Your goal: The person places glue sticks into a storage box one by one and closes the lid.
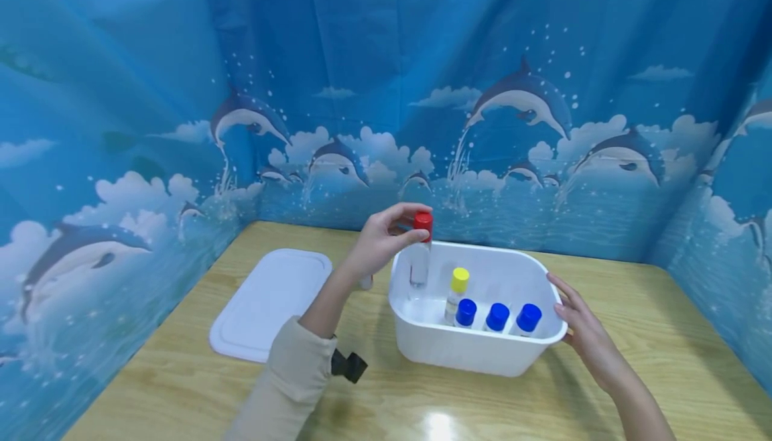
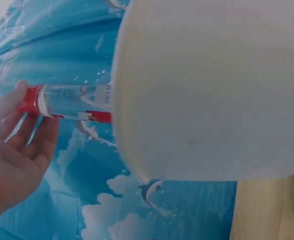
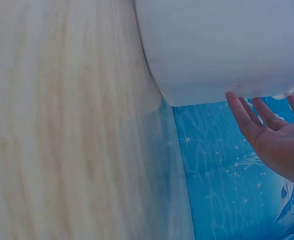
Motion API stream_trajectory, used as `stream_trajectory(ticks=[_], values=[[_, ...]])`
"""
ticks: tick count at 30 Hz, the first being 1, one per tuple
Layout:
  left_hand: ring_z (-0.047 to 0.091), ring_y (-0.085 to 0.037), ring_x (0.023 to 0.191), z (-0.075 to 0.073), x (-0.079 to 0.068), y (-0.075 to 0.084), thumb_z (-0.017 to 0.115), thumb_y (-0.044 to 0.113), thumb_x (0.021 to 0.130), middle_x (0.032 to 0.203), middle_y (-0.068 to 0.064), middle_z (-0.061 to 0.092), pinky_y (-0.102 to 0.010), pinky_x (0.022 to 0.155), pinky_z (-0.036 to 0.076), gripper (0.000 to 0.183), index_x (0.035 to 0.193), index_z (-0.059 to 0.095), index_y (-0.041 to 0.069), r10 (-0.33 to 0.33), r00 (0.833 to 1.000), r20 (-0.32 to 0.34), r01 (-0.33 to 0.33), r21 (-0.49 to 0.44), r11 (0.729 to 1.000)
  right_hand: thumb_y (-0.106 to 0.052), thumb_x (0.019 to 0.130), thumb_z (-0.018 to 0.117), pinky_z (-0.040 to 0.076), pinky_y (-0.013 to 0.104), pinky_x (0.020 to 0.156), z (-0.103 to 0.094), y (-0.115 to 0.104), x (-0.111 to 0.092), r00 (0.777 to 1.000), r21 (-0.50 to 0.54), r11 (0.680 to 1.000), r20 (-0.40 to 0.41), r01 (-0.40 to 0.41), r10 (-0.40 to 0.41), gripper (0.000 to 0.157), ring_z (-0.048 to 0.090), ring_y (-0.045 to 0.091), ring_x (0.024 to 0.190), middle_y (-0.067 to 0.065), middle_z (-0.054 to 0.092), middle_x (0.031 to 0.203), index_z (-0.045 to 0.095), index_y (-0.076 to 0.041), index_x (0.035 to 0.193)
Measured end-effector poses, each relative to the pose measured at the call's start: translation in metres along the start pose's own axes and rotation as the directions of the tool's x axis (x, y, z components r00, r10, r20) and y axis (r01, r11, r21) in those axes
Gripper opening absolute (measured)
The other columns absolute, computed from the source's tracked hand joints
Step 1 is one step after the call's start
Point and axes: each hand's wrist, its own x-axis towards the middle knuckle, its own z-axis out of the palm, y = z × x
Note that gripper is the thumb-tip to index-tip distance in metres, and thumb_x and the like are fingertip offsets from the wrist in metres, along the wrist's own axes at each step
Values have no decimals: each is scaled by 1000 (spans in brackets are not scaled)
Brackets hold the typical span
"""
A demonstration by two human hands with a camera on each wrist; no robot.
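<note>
My left hand pinches the red cap of a clear bottle between thumb and fingers. The bottle is upright, its lower part inside the left end of a white plastic bin. In the left wrist view the left hand holds the red cap, and the bin wall hides the bottle's lower end. My right hand rests against the bin's right end at the rim. Its fingers look fairly straight against the outer wall in the right wrist view. A yellow-capped bottle and three blue-capped bottles stand inside the bin.
A white lid lies flat on the wooden table, left of the bin. Part of another small object shows behind the left wrist. A blue dolphin-print curtain surrounds the table's back and sides.
</note>
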Motion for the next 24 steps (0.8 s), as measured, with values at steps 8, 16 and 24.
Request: stream_trajectory(ticks=[8, 16, 24], values=[[56, -15, 96, 17, -3, -12, 65, 12, 86, 110, -3, 60, -26, 78, 50, 34, 120, 58, 11, -86, 992, 88, 87, -7, 996, -31, 101, 29, 27, 64, 92, 1, -1, 1, 1000, 4, 1000, -3, -12, 12, 51, 36, 0, 110, 25, 8, 147, 12, -25, 148], [57, -13, 97, 30, -5, -25, 67, 11, 84, 108, 0, 60, -24, 79, 49, 34, 118, 59, 11, -180, 963, 200, 179, 24, 984, -32, 101, 30, 29, 62, 92, 1, -3, 1, 1000, 4, 1000, -4, -24, 24, 51, 37, -4, 107, 25, 8, 147, 11, -25, 148], [58, -10, 93, 39, -6, -33, 68, 8, 84, 106, 1, 60, -22, 79, 48, 33, 115, 61, 9, -167, 947, 274, 166, 27, 986, -30, 101, 30, 32, 57, 90, 0, -2, 2, 1000, -1, 1000, 0, -14, 14, 51, 39, -2, 108, 24, 7, 147, 11, -24, 148]])
